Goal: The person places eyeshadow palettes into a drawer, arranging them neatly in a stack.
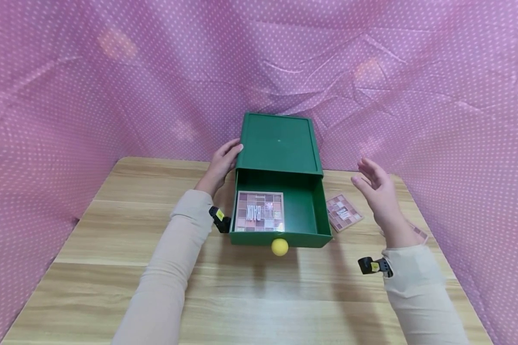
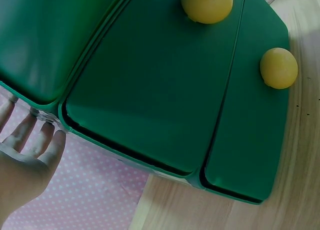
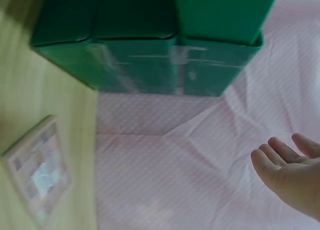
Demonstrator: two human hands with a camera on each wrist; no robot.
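Note:
A green drawer unit stands on the table with its top drawer pulled out. Inside the drawer, against its left side, lies an eyeshadow palette with "BACK" lettering. My left hand rests on the unit's left side near the top, its extended fingers at the wall in the left wrist view. To the right of the unit my right hand is raised in the air with loosely bent fingers, holding nothing. Beneath it to the left, a second palette lies on the table.
Another palette shows partly behind my right wrist, near the table's right edge. Yellow ball knobs stick out from the two closed lower drawers, and one knob fronts the pulled-out drawer. Pink dotted cloth surrounds the wooden table.

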